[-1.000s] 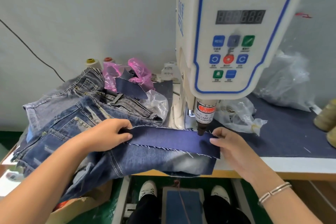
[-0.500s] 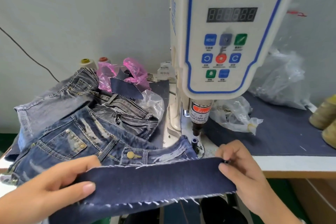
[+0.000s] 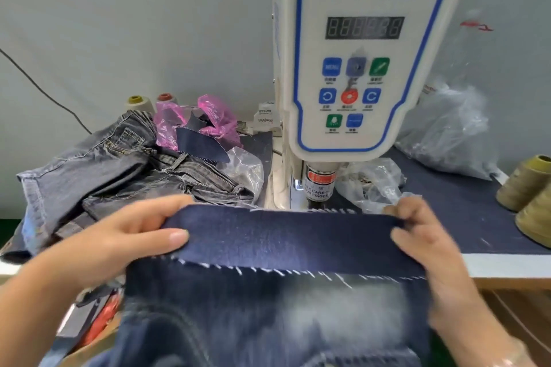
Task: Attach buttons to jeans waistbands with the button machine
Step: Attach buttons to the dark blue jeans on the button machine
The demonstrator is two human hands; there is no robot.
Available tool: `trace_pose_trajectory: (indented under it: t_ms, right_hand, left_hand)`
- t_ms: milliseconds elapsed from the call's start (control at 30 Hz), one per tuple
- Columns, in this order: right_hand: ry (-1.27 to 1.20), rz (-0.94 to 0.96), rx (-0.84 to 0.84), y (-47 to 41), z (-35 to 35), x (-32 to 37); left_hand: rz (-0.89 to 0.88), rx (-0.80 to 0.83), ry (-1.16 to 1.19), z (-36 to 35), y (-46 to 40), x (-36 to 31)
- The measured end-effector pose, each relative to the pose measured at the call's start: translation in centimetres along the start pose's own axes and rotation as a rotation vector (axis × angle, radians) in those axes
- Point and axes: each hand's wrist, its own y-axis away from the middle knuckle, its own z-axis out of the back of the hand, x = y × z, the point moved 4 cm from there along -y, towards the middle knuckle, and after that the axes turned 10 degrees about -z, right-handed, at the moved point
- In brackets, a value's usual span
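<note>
A dark blue denim strip (image 3: 286, 235) with frayed white threads is stretched across the front of the view, over a faded pair of jeans (image 3: 268, 322) that hangs blurred below it. My left hand (image 3: 119, 241) pinches the strip's left end, thumb on top. At the strip's right end, my right hand (image 3: 426, 244) grips it. The white servo button machine (image 3: 357, 68) stands just behind, its press head (image 3: 319, 185) above the strip's far edge.
A pile of grey and blue jeans (image 3: 119, 170) lies at the left, with pink plastic (image 3: 208, 119) and clear bags behind it. Thread cones (image 3: 524, 182) stand at the right on a dark cloth-covered table (image 3: 465, 205). A large clear bag (image 3: 447, 131) leans on the wall.
Both hands have pulled the denim strip and the jeans under it away from the press head, towards me and upward; it now hangs in front of the table edge.
</note>
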Motion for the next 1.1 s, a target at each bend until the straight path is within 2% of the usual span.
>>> trace_pose_trajectory:
  t_ms: [100,233,333,433,500,533,633,800,933,1000,1067,1100]
  right_hand:
    - [-0.043,-0.191,-0.135,-1.7,1.8,-4.0]
    - [-0.062,-0.351,-0.249,-3.3,2.9,-6.7]
    - [-0.029,-0.372,-0.265,-4.5,2.6,-7.2]
    - [-0.039,-0.351,-0.269,-5.7,2.6,-7.1]
    - [-0.049,-0.345,-0.264,-6.2,2.6,-7.2]
    - [-0.057,-0.345,-0.259,-6.2,2.6,-7.4]
    - [-0.056,-0.326,-0.261,-6.1,2.7,-7.8]
    - [-0.006,-0.278,-0.251,-6.2,2.8,-7.8]
    - [0.001,-0.268,-0.254,-6.1,2.9,-8.0]
    - [0.025,-0.268,-0.265,-6.1,3.1,-8.0]
    - [0.033,-0.264,-0.277,-6.2,3.1,-8.0]
    - [0.038,-0.258,-0.284,-6.2,3.1,-8.0]
  left_hand:
    - [0.143,0.08,0.033,-2.5,-1.9,1.3]
    - [0.247,0.022,-0.031,-3.3,-3.2,4.2]
    - [0.248,-0.076,-0.164,-2.4,-3.9,5.6]
    - [0.139,-0.267,-0.172,-2.1,-4.5,4.7]
    - [0.084,-0.31,-0.2,-2.4,-4.8,4.3]
    - [0.077,-0.307,-0.256,-2.6,-4.8,4.5]
    - [0.079,-0.338,-0.615,-3.4,-4.7,5.1]
    - [0.053,-0.476,-1.003,-6.2,-3.7,4.2]
    - [-0.091,-0.523,-1.256,-8.5,-3.1,3.3]
    - [-0.274,-0.557,-1.176,-10.3,-3.4,2.0]
    - [-0.425,-0.473,-0.914,-12.3,-4.9,0.6]
    - [-0.409,-0.426,-0.748,-13.0,-5.9,0.3]
